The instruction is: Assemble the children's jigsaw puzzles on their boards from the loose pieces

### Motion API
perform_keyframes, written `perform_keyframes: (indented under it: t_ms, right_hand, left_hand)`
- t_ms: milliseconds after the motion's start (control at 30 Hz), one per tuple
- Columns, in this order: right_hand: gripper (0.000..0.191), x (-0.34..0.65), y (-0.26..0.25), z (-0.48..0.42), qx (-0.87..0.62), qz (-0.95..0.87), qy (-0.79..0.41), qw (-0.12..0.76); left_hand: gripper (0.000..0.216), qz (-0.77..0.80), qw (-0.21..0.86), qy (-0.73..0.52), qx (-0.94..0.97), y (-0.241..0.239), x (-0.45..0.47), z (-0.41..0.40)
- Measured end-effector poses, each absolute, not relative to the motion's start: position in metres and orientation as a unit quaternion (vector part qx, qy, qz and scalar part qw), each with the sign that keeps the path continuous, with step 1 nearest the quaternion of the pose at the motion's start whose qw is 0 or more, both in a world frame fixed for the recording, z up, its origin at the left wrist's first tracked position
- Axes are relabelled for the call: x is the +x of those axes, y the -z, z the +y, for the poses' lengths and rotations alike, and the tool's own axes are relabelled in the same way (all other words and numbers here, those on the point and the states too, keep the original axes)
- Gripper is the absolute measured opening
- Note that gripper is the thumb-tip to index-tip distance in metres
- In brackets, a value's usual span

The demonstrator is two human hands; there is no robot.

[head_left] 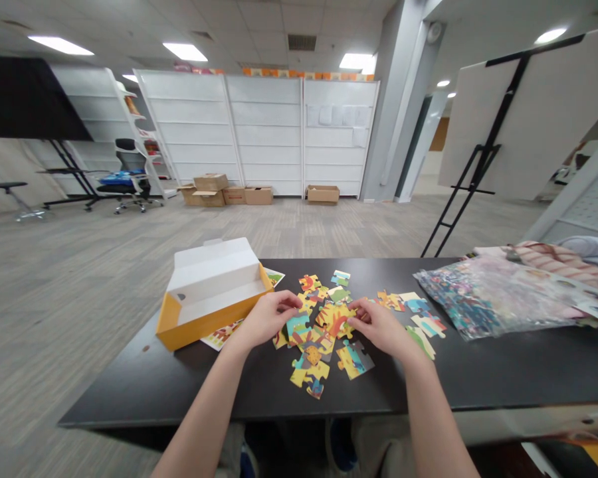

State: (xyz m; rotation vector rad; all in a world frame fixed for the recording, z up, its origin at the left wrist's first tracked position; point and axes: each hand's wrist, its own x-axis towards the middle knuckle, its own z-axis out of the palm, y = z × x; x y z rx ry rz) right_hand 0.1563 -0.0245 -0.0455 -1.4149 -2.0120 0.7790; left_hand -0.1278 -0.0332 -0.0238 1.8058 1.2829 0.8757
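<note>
Several colourful jigsaw pieces [323,325] lie in a loose heap in the middle of a black table [503,372]. My left hand [266,318] rests at the heap's left edge, its fingers curled and pinching a piece at about the fingertips. On the heap's right side my right hand [381,325] has its fingers bent onto an orange and yellow piece [335,317]. More pieces [418,312] lie spread to the right of that hand.
An open yellow box with a white inside [206,292] stands at the table's left, on a printed sheet [219,335]. Clear plastic bags of puzzle pieces [483,299] lie at the right, striped cloth [553,255] behind. An easel board, cardboard boxes and an office chair stand beyond.
</note>
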Motion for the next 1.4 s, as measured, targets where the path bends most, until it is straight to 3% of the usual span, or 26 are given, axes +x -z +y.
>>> perform_keyframes:
  t_ms: [400,767,967,1200,1400]
  right_hand:
    - [0.024,0.149,0.033,-0.030,-0.526,-0.785,-0.200,0.260]
    - [0.078,0.093,0.024,-0.065,-0.398,-0.873,-0.243,0.142]
    - [0.065,0.086,0.032,-0.066,-0.377,-0.883,-0.242,0.136]
    - [0.047,0.100,0.029,-0.054,-0.415,-0.863,-0.219,0.185]
    - [0.036,0.111,0.040,-0.042,-0.421,-0.854,-0.207,0.225]
  left_hand:
    - [0.030,0.501,0.460,-0.315,0.662,0.010,-0.161,-0.060]
    - [0.029,0.545,0.390,-0.257,0.696,0.016,-0.185,-0.093]
    - [0.035,0.525,0.363,-0.220,0.738,0.011,-0.193,-0.105]
    - [0.046,0.544,0.259,-0.173,0.779,0.011,-0.186,-0.119]
    - [0.053,0.518,0.250,-0.163,0.801,0.014,-0.175,-0.114]
